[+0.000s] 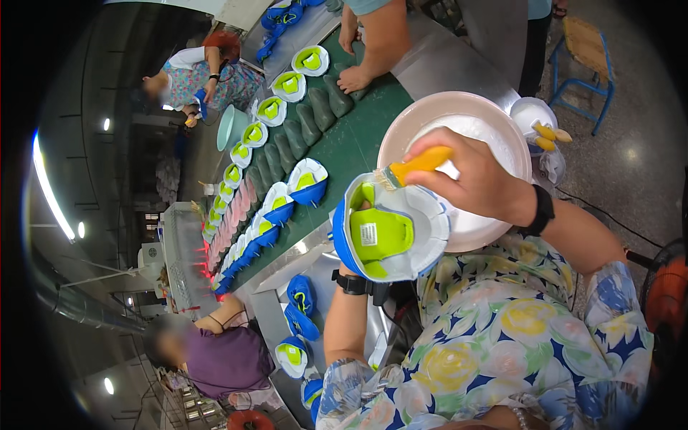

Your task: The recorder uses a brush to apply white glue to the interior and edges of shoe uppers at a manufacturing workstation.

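A blue shoe upper with a white turned-in edge and lime-green inside point(387, 236) is held up, its open underside facing me. My left hand point(347, 271) supports it from below and behind, with most of its fingers hidden by the upper. In my right hand point(473, 175) is a brush with a yellow handle point(424, 163), gripped between thumb and fingers. Its bristles touch the white edge at the top of the upper. Just behind the brush stands a pale pink basin point(401, 122) holding white liquid.
A green conveyor belt point(358, 140) carries rows of similar uppers point(308, 179) and dark grey soles point(308, 125). Another person's hand point(355, 79) reaches onto it. A white bucket point(529, 111) with yellow-handled brushes stands right of the basin. More blue uppers point(301, 294) lie on the metal shelf.
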`<action>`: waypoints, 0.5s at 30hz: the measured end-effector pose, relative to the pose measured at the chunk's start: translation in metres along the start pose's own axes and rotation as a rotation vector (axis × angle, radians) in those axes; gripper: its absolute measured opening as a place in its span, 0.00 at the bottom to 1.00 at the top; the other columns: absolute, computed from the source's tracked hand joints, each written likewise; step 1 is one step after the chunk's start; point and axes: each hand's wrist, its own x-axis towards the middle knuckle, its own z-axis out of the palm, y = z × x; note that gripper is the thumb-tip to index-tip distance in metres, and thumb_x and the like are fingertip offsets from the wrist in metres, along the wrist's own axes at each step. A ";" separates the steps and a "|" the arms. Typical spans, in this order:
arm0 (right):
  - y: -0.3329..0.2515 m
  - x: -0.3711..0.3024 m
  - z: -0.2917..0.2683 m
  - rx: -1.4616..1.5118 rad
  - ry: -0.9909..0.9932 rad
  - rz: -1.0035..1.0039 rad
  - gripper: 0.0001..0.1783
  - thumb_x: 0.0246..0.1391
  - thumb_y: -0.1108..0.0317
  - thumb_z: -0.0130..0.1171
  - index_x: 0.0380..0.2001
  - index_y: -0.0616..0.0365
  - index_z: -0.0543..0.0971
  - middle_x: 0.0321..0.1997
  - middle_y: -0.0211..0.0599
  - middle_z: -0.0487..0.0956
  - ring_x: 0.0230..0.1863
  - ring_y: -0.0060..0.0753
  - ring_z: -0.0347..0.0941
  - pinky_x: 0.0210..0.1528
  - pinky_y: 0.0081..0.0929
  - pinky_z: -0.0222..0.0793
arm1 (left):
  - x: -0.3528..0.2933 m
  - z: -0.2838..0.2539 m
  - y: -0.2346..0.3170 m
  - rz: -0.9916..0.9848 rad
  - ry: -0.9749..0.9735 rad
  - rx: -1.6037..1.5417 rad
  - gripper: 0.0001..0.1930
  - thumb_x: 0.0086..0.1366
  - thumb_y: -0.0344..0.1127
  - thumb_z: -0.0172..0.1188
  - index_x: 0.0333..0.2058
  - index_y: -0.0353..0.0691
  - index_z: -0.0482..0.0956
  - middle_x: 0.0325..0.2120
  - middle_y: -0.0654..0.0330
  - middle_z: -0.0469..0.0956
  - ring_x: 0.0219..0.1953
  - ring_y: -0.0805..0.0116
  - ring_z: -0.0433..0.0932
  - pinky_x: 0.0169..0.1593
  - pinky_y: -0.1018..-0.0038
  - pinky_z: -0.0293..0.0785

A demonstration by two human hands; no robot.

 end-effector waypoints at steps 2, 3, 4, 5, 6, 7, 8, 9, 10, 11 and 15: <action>0.000 0.012 0.014 0.074 0.063 0.094 0.17 0.55 0.65 0.68 0.39 0.60 0.71 0.29 0.45 0.79 0.27 0.48 0.77 0.29 0.34 0.72 | 0.100 0.057 0.013 0.043 -0.083 -0.046 0.21 0.72 0.47 0.54 0.58 0.43 0.74 0.44 0.58 0.82 0.43 0.60 0.84 0.47 0.60 0.83; 0.004 0.012 0.008 0.064 0.065 0.093 0.17 0.55 0.65 0.68 0.39 0.60 0.71 0.29 0.45 0.79 0.27 0.48 0.77 0.29 0.34 0.72 | 0.107 0.055 0.010 0.042 -0.092 -0.049 0.21 0.72 0.47 0.54 0.58 0.43 0.74 0.44 0.58 0.82 0.43 0.60 0.84 0.47 0.60 0.83; 0.008 0.010 0.001 0.025 0.047 0.232 0.17 0.55 0.65 0.67 0.38 0.60 0.70 0.26 0.45 0.78 0.25 0.48 0.77 0.28 0.35 0.71 | 0.113 0.048 0.005 -0.043 -0.017 -0.237 0.20 0.72 0.47 0.54 0.57 0.44 0.75 0.43 0.58 0.83 0.42 0.60 0.84 0.46 0.60 0.83; 0.012 0.007 -0.003 -0.005 0.016 0.365 0.16 0.55 0.65 0.67 0.37 0.61 0.70 0.24 0.45 0.77 0.24 0.47 0.76 0.27 0.36 0.70 | 0.114 0.042 0.001 -0.119 0.070 -0.431 0.19 0.72 0.48 0.53 0.55 0.45 0.76 0.43 0.57 0.83 0.40 0.60 0.84 0.45 0.60 0.84; 0.013 0.004 -0.003 -0.049 -0.054 0.450 0.15 0.55 0.66 0.67 0.35 0.62 0.70 0.21 0.44 0.76 0.22 0.42 0.76 0.26 0.35 0.68 | 0.113 0.038 0.005 -0.094 0.037 -0.360 0.20 0.72 0.49 0.53 0.56 0.46 0.75 0.43 0.58 0.83 0.41 0.59 0.84 0.44 0.58 0.84; 0.013 0.000 -0.001 -0.042 -0.075 0.440 0.15 0.55 0.66 0.67 0.35 0.62 0.70 0.21 0.44 0.76 0.22 0.42 0.76 0.26 0.35 0.68 | 0.112 0.035 0.011 -0.078 0.051 -0.371 0.20 0.72 0.49 0.53 0.56 0.46 0.75 0.43 0.58 0.83 0.41 0.59 0.84 0.44 0.58 0.84; 0.014 -0.003 -0.002 -0.060 -0.088 0.545 0.15 0.55 0.67 0.67 0.34 0.63 0.71 0.21 0.42 0.76 0.22 0.38 0.76 0.26 0.34 0.67 | 0.116 0.037 0.021 -0.047 0.028 -0.369 0.21 0.72 0.50 0.54 0.56 0.45 0.75 0.42 0.56 0.83 0.42 0.57 0.84 0.47 0.58 0.82; 0.014 -0.006 -0.004 -0.073 -0.106 0.641 0.14 0.54 0.67 0.66 0.33 0.63 0.71 0.20 0.41 0.76 0.22 0.35 0.75 0.26 0.34 0.67 | 0.115 0.036 0.030 -0.007 0.012 -0.365 0.21 0.71 0.51 0.55 0.55 0.44 0.76 0.41 0.55 0.83 0.43 0.55 0.83 0.49 0.58 0.81; 0.016 -0.010 -0.006 -0.039 -0.084 0.648 0.12 0.55 0.69 0.66 0.34 0.63 0.73 0.21 0.36 0.76 0.22 0.26 0.74 0.27 0.28 0.69 | 0.127 -0.003 0.015 0.132 -0.086 -0.379 0.21 0.73 0.47 0.53 0.60 0.48 0.70 0.49 0.58 0.80 0.47 0.61 0.82 0.48 0.56 0.82; 0.017 -0.014 -0.008 -0.041 -0.106 0.636 0.12 0.55 0.69 0.66 0.34 0.63 0.73 0.21 0.36 0.76 0.22 0.26 0.74 0.27 0.28 0.69 | 0.135 -0.023 0.009 0.151 -0.076 -0.393 0.21 0.73 0.47 0.53 0.60 0.48 0.70 0.49 0.58 0.80 0.47 0.61 0.82 0.48 0.56 0.82; 0.009 -0.024 -0.026 0.212 0.056 0.741 0.10 0.57 0.72 0.64 0.37 0.63 0.72 0.30 0.35 0.77 0.28 0.23 0.75 0.34 0.19 0.73 | 0.184 -0.071 0.002 0.146 0.436 -0.044 0.18 0.75 0.36 0.49 0.60 0.45 0.67 0.53 0.60 0.76 0.54 0.64 0.77 0.51 0.63 0.79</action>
